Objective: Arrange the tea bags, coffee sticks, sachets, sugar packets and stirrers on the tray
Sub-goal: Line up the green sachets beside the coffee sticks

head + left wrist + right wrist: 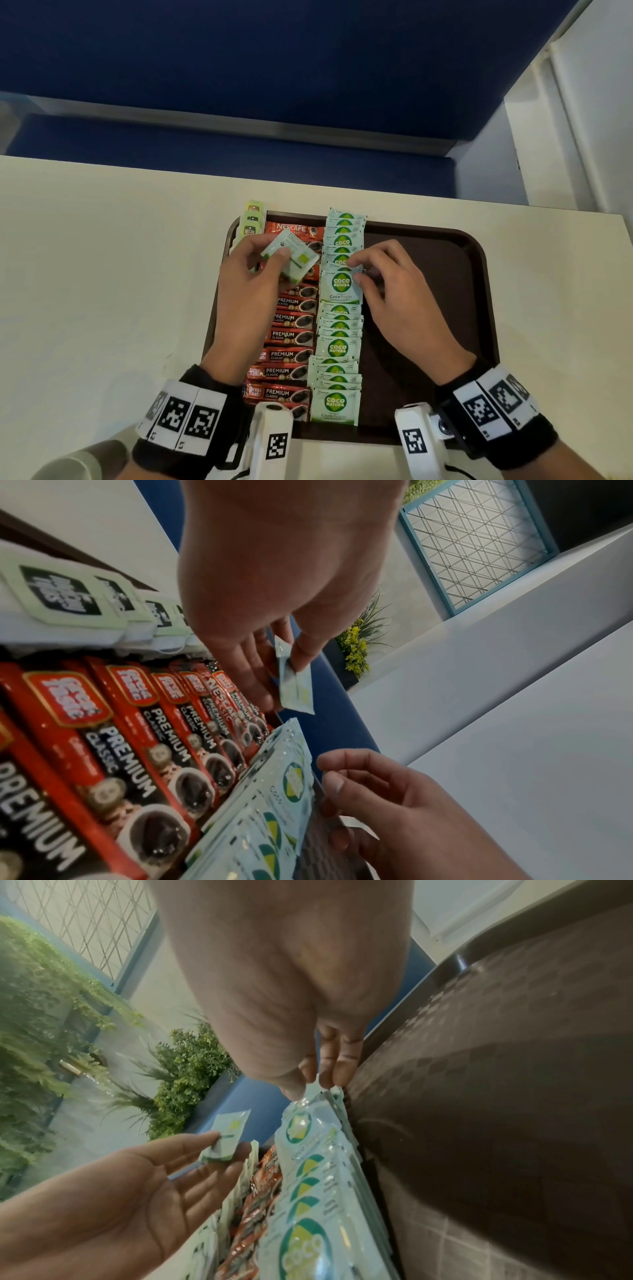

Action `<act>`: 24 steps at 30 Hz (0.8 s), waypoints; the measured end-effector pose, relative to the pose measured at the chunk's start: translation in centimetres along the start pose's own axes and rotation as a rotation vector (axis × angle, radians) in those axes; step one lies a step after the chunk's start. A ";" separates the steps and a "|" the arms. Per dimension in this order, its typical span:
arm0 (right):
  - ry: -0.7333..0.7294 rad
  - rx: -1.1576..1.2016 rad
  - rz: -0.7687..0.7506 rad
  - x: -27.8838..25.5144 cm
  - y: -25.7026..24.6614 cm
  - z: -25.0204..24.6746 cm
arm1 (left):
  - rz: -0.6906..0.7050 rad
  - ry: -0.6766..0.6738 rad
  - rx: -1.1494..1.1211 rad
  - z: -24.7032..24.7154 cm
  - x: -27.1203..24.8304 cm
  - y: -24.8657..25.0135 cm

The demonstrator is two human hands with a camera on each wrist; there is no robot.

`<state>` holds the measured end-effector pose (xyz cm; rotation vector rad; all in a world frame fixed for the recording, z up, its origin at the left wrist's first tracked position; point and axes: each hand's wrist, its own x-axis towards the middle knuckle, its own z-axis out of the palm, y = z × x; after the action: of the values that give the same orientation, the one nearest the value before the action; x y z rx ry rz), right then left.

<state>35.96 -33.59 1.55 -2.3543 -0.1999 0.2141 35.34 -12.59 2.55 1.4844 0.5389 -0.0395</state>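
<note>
Head view, both hands over tray (476,260); left hand (245,294) pinches sachet (291,262), right hand (400,291) pinches sugar packet (340,286)

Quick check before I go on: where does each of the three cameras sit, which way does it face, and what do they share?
Head: above, facing down at the tray; both hands show, left hand, right hand.
Left wrist: along the left hand, past the coffee sticks; its grip pinches a sachet.
Right wrist: along the right hand, fingertips on the sugar packets.
Shared: sachet and sugar packets appear in all three.
</note>
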 end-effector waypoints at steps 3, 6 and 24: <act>0.079 0.153 0.053 -0.2 -0.7 -0.6 | 0.024 -0.049 -0.004 0.4 -0.6 0.3; 0.058 0.420 0.165 -0.2 -1.7 -1.2 | -0.014 -0.099 -0.050 0.9 -0.9 0.3; 0.186 -0.007 -0.416 -1.9 -2.1 -2.6 | -0.053 -0.178 -0.136 1.4 -1.7 1.9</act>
<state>34.44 -34.26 5.01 -2.2629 -0.5891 -0.2061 34.98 -14.22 4.94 1.3189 0.4276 -0.1720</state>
